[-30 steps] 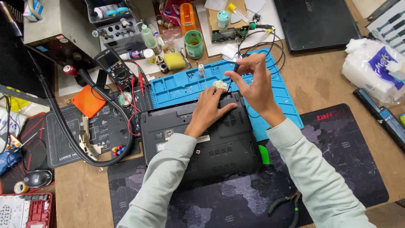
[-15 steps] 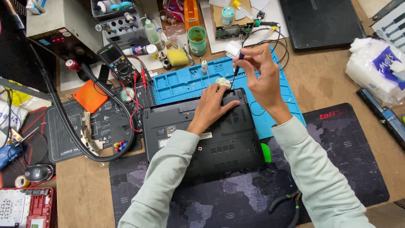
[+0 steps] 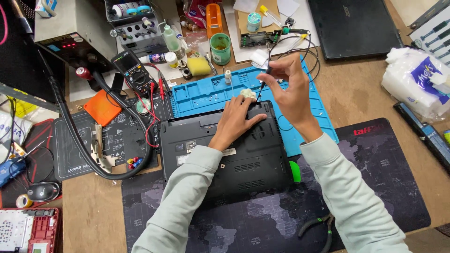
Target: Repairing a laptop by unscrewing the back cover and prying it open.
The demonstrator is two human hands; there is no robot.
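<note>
A black laptop (image 3: 225, 154) lies upside down on a dark map-printed desk mat (image 3: 384, 187), its far edge over a blue silicone work mat (image 3: 201, 93). My left hand (image 3: 236, 119) rests flat on the laptop's far right corner, fingers pinching a small white wad (image 3: 248, 93) at the edge. My right hand (image 3: 290, 91) hovers just above that corner, gripping a thin dark screwdriver (image 3: 263, 79) whose tip points down toward the wad.
A multimeter (image 3: 133, 70) with red leads, a green cup (image 3: 220, 47), a yellow sponge (image 3: 199, 65) and bottles crowd the back. A closed black laptop (image 3: 354, 28) lies at back right, a tissue pack (image 3: 415, 79) at right, pliers (image 3: 318, 225) near the front.
My right hand lifted the screwdriver up and back from the laptop corner. The left hand stayed on the corner with the white wad.
</note>
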